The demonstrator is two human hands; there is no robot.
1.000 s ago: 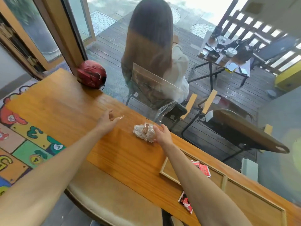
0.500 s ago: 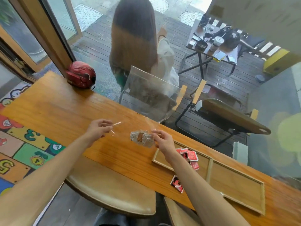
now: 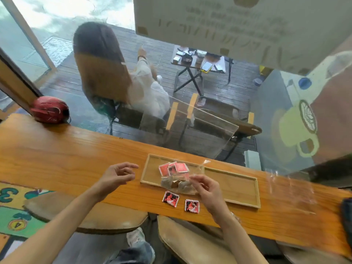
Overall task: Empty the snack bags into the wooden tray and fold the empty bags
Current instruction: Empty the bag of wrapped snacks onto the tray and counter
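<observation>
The long wooden table [image 3: 57,149] runs across the middle of the frame. On it, right of the middle, lies the wooden tray [image 3: 230,201] with two boxes. The left box has red snack packets [image 3: 174,168] in it. The right box looks bare.

The clear snack bag [image 3: 179,184] is just below the middle of the frame, over the near edge of the left box. It has brown snacks inside. The right hand [image 3: 206,189] holds it, with the grip pinched shut on the thin plastic. The left hand [image 3: 116,176] is off to the left, above the table, with its grip spread apart and nothing in it.

Two small red packets [image 3: 170,198] lie on the table just below the tray, so some snacks missed.

I think the step now is tipping this bag out. To do it well, move the bag further over the box first. Point its open end down, low and close to the wood. Shake gently. The left hand could hold the bottom corner and lift it.
</observation>
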